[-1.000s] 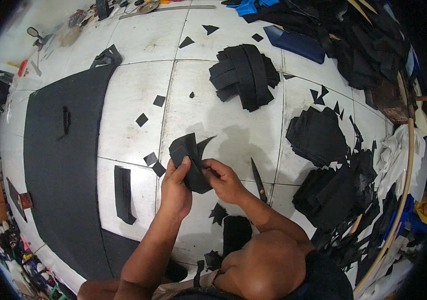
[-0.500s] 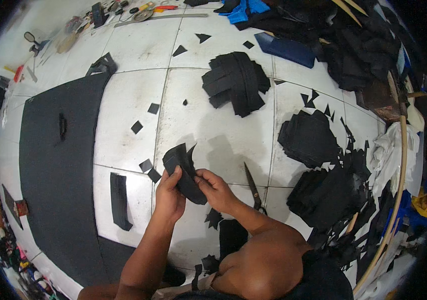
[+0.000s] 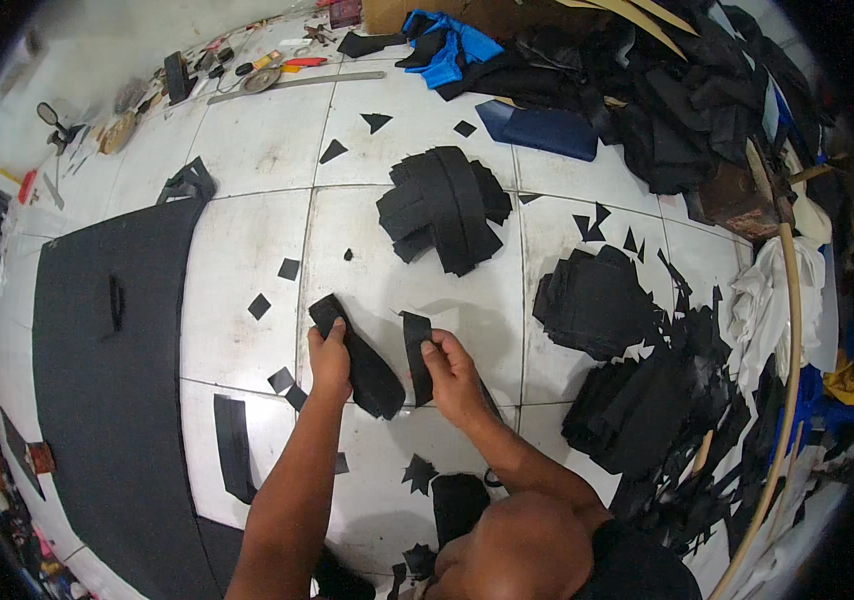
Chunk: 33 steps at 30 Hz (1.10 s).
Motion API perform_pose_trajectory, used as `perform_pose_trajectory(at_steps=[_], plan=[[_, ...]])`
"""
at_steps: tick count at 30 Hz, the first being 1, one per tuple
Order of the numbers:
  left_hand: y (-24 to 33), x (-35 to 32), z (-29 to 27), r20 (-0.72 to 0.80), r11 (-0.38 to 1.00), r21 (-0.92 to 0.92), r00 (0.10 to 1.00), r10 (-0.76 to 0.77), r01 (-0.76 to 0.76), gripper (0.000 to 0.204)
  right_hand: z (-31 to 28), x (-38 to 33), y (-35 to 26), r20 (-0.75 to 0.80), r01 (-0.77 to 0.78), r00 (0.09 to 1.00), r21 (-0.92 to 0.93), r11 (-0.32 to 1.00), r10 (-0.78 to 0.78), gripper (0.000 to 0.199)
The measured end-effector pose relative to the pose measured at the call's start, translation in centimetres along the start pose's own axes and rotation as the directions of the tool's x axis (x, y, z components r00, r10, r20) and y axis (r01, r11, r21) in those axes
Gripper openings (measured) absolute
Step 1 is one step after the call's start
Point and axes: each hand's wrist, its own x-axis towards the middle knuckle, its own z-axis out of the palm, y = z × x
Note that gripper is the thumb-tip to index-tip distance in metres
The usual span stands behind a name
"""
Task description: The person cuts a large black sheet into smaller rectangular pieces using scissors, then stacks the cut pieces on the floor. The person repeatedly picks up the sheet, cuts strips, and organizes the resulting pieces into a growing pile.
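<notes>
Pinching a long black piece, the left hand in the head view has its grip clamped on it above the white tiled floor. The right hand has its grip closed around a shorter black strip, just beside that piece. A crossed black stack lies beyond both.

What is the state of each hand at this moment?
Left hand: closed, holding a larger black piece.
Right hand: closed, holding a smaller black strip.
</notes>
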Motion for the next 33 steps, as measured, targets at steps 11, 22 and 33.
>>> perform_pose_trajectory(at_steps=[11,22,33], plan=[[-0.9,1.4,0.9,-0.228,0.484,0.859,0.722,0.653,-0.166,0.048,-1.2,1.3,-1.5,0.016,-0.069,0.998,0.062,0.996,0.068,0.020],[6.5,-4.9,8.0,0.431,0.997,0.031,0.901,0.047,-0.067,0.015,-1.1,4.0,-6.4,0.099,0.044,0.994,0.045,0.998,-0.049,0.026],[11.4,-1.7,12.6,0.380,0.965,0.115,0.908,0.178,-0.238,0.011,-7.1,14.4,-10.3,-0.312,-0.044,0.917,-0.698,0.714,-0.249,0.040]])
